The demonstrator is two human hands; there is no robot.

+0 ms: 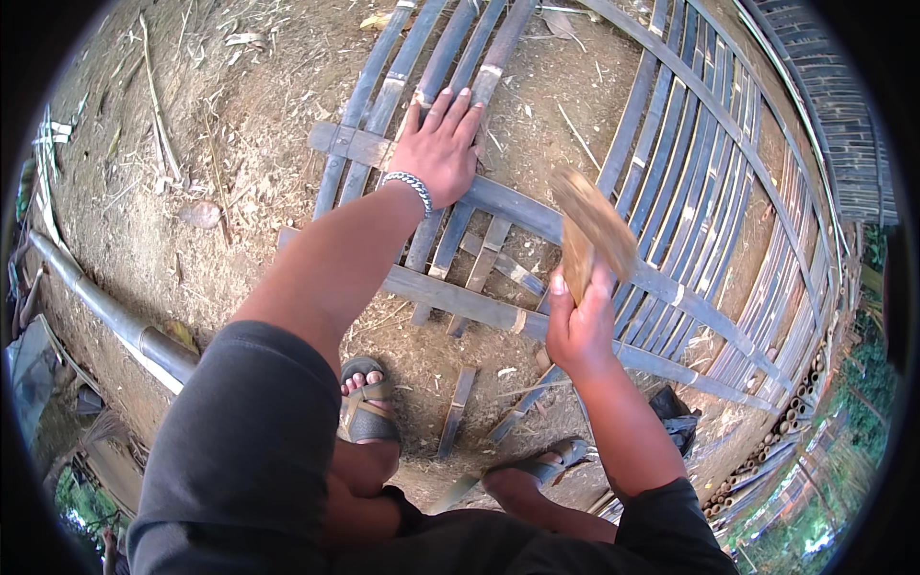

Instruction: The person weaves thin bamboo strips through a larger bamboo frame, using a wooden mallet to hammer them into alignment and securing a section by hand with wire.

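The left hand (437, 158) lies flat, palm down, on bamboo slats (393, 88), while the right hand (583, 328), nearer the body and rightward, grips a wooden mallet (601, 225) that, swung too far left, could strike the resting hand or knock slats askew.

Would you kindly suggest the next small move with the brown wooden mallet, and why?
I'd perhaps lower the brown wooden mallet toward the flat grey bamboo crosspiece, clear of the left hand: the right hand grips the mallet, apparently raised, while the left hand rests over long grey bamboo slats.
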